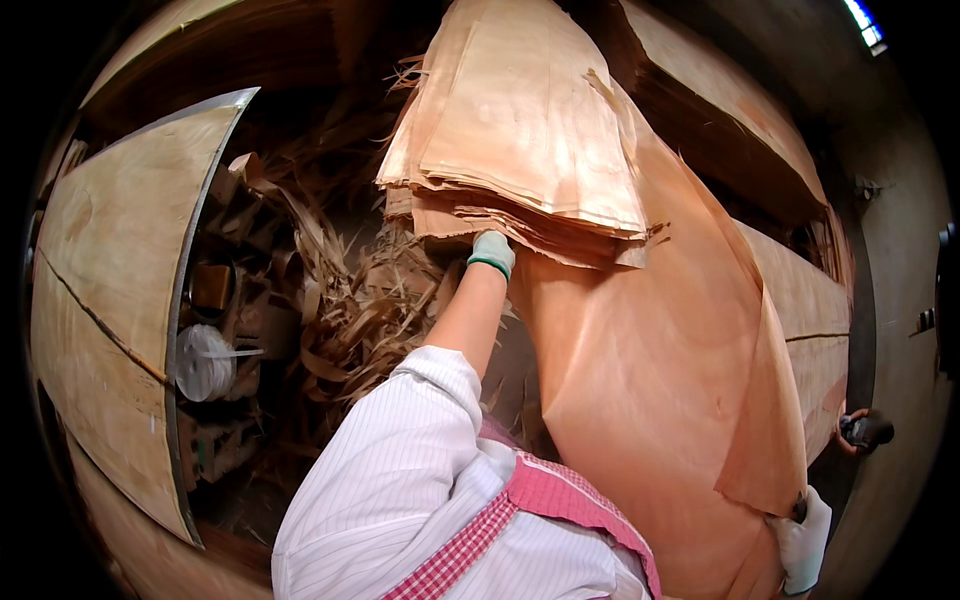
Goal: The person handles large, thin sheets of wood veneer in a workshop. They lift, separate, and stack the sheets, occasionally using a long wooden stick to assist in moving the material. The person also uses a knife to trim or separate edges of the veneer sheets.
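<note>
Left hand: the left hand (491, 252), in a pale glove with a green cuff, is raised with the arm stretched out; it is closed on the lower edge of the stack of veneer sheets (520, 140).
Right hand: the right hand (803, 540), in a white glove, is low at the right side; it grips the bottom corner of the large veneer sheet (650, 370).
Large veneer sheet: it hangs down from under the stack, curved, between both hands.
Stack: thin, orange-brown sheets with torn edges, held high in the upper middle.
Scraps: a heap of veneer strips (350, 300) lies below the left hand.
Table: a wooden board with metal edge (120, 300) is at the left, well apart.
Other person: a hand (862, 430) at the far right holds a dark object.
</note>
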Available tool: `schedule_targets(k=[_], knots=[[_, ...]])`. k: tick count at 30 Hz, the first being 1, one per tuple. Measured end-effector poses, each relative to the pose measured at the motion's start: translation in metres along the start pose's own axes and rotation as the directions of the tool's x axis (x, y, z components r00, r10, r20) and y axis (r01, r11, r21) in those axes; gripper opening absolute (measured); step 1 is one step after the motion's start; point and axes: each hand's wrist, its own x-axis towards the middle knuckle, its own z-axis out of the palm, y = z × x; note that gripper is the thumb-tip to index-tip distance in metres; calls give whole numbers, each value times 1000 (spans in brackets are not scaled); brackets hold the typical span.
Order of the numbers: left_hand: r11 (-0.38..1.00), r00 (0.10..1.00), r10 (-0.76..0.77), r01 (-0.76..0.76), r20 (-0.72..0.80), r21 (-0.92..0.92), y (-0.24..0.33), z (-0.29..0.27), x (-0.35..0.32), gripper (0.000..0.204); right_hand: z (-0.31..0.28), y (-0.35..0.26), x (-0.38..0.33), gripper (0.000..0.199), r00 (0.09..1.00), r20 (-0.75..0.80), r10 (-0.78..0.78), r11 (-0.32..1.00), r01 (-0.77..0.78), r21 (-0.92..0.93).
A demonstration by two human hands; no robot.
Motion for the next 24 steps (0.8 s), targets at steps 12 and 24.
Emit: schedule_targets(k=[12,24], knots=[[952,911,200,-268,360,148,50,-4,-8,43,1,-5,-2,26,998,-53,-31,998,29,-48],[422,937,143,-350,320,836,122,59,40,45,-23,-25,-3,33,994,103,-45,962,71,-265]])
